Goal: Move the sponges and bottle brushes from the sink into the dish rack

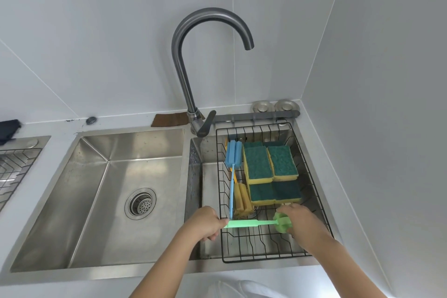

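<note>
While the green bottle brush (254, 223) lies crosswise over the dish rack (314, 191) near edge, left hand (208, 224) pinches its handle end, right hand (302, 222) is clamped on its foam head; lowering suits both grips

Brushed steel sink (101, 213); black wire rack (312, 191); rough-topped foam sponges (281, 161).

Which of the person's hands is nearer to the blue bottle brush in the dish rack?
Left. The left hand grips the green brush handle just below the blue bottle brush handle tip; the right hand holds the green head farther right.
</note>
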